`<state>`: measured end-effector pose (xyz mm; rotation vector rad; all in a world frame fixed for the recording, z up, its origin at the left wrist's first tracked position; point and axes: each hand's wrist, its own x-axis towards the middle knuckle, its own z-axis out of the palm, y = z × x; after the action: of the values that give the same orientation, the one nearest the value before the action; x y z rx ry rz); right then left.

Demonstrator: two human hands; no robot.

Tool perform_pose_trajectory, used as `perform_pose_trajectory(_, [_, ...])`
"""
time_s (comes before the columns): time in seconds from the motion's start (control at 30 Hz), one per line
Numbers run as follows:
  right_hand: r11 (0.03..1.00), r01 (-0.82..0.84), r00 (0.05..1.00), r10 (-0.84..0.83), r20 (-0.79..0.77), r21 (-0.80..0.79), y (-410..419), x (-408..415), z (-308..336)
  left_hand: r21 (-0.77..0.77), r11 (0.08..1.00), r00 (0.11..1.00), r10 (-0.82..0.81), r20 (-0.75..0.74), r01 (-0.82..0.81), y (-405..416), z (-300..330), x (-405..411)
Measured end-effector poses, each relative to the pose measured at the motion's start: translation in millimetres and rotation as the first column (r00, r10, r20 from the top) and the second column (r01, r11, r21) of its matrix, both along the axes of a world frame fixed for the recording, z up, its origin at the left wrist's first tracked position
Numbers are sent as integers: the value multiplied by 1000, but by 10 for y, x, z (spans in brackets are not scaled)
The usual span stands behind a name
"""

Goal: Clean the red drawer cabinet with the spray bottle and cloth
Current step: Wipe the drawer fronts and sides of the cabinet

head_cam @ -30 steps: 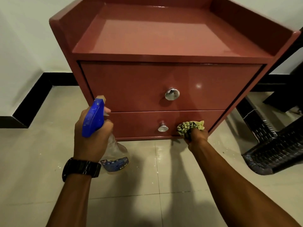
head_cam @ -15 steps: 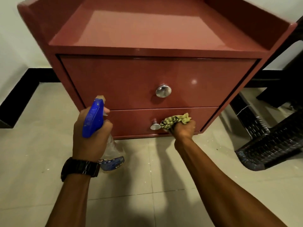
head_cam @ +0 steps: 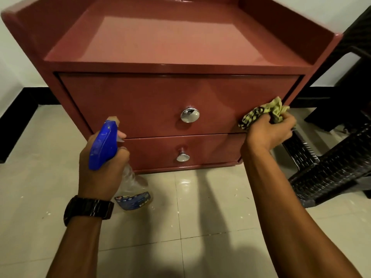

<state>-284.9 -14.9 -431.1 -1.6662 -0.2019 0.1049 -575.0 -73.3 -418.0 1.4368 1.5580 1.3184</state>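
The right hand (head_cam: 270, 130) is clutching the bunched cloth (head_cam: 263, 112) against the upper drawer's right edge on the red drawer cabinet (head_cam: 170, 49), wiping; the left hand (head_cam: 102, 163) is gripping the spray bottle (head_cam: 103, 144) near the lower drawer, nozzle aimed forward, seemingly ready to spray.

Green cloth (head_cam: 265, 112) against red cabinet (head_cam: 152, 101)

The floor (head_cam: 210, 207) has big pale shiny tiles with little white specks. The wall (head_cam: 18, 63) is white, with a black strip (head_cam: 18, 109) along its bottom. A dark woven chair (head_cam: 331, 173) stands on the right.
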Motion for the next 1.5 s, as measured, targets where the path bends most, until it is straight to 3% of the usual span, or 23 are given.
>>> perform_pose_trajectory(0.1, [998,-12,988,2,154,65,-3,-134,4,-21,1000,1000,-1,22,1,2,-26,-7])
perform_pose_trajectory(0.27, [970,-163,982,142,-121,-180,-81,-625,-570,-14,1000,1000,-2,-9,1,-62,-69,-40])
perform_pose_trajectory(0.37, [895,-389,921,372,-114,-217,-137,-1062,-715,-17,1000,1000,9,-16,-10,-62,-104,-51])
perform_pose_trajectory(0.47, [861,-467,884,454,-108,-201,-175,-1115,-742,-31,999,1000,19,-11,-19,-34,-164,-55])
perform_pose_trajectory(0.53, [896,-399,916,382,-121,-197,-186,-905,-725,-27,1000,1000,15,7,-15,-46,-140,-40])
perform_pose_trajectory(0.67, [980,-79,994,64,-87,-180,-129,-188,-616,-10,1000,999,29,39,-29,-84,-67,-75])
perform_pose_trajectory(0.77, [991,-6,1000,7,8,-137,-55,104,-618,0,999,998,53,29,-53,-75,-67,-98])
perform_pose_trajectory(0.9, [978,-109,981,76,-181,-178,-78,34,-949,7,999,999,45,-20,-45,-85,-110,-98])
perform_pose_trajectory(1.03, [927,-334,872,235,-429,-171,-93,-205,-1415,5,997,996,78,-32,-78,-106,-198,-210])
perform_pose_trajectory(1.17, [907,-378,852,262,-454,-185,-71,-521,-1519,-38,992,992,121,-38,-122,-88,-317,-315])
perform_pose_trajectory(1.37, [875,-482,650,396,-649,50,-49,-734,-1417,2,994,992,110,-60,-110,-110,-247,-246])
perform_pose_trajectory(1.5, [914,-404,729,346,-591,37,5,-651,-1298,27,991,991,132,-22,-131,-59,-134,-230])
